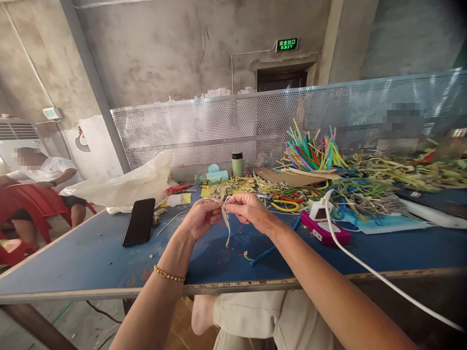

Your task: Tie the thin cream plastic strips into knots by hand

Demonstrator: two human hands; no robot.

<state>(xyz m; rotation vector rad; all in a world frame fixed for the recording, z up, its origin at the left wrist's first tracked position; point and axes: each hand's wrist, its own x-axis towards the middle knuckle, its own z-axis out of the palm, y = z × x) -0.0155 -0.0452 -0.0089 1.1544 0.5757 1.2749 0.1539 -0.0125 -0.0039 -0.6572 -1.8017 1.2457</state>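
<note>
Both my hands are raised a little above the blue table (83, 257), close together. My left hand (202, 217) and my right hand (247, 210) each pinch one end of a thin pale strip (226, 221), whose loose tail hangs down between them. A gold bracelet (168, 275) circles my left wrist. Below the hands a small pale scrap (248, 255) and a blue strip (272, 249) lie on the table.
A black phone (139, 221) lies left of my hands, beside a white plastic bag (127, 187). To the right are a pink device (324, 233) with a white cable (368, 270), tangled colourful strips (314, 150), a green flask (237, 164) and a perforated metal screen (255, 121). A person sits at far left (36, 180).
</note>
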